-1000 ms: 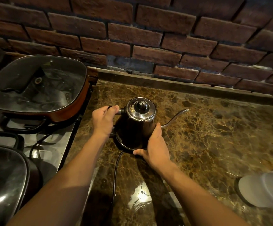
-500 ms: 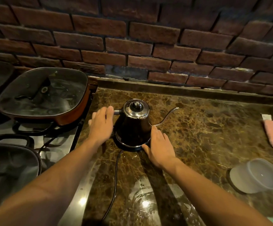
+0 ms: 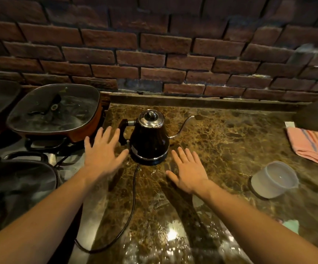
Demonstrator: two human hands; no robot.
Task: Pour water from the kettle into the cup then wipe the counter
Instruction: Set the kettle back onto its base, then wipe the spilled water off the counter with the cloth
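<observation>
I'm looking down at the brown marbled table [image 3: 221, 149] and both hands are in view, empty. The left hand [image 3: 102, 152] has its fingers spread wide, palm down, sitting at about eight o'clock from the kettle [image 3: 149, 139], just beside its black handle [image 3: 123, 133] but not gripping it; whether the thumb tip brushes the base I cannot tell. The right hand [image 3: 189, 171] is flat and splayed too, at roughly five o'clock from the kettle, near it and clear of its body. Neither hand holds anything.

The kettle stands upright on its round base [image 3: 150, 159], chrome lid [image 3: 150, 119] on, handle pointing to nine o'clock and the thin gooseneck spout [image 3: 182, 125] reaching out towards three o'clock. Its black cord [image 3: 133, 197] runs from the base down to six o'clock, over the table edge.

The cup [image 3: 274, 179], a translucent plastic one, sits upright well apart from the kettle, at about four o'clock from it, near my right forearm. Beyond it, at three o'clock from the kettle, a pink striped cloth [image 3: 310, 146] lies folded on the table.

Off at nine o'clock, on the stove, I see a square orange pan with a glass lid [image 3: 53, 111]. Brick wall [image 3: 154, 63] across the back at twelve o'clock.
</observation>
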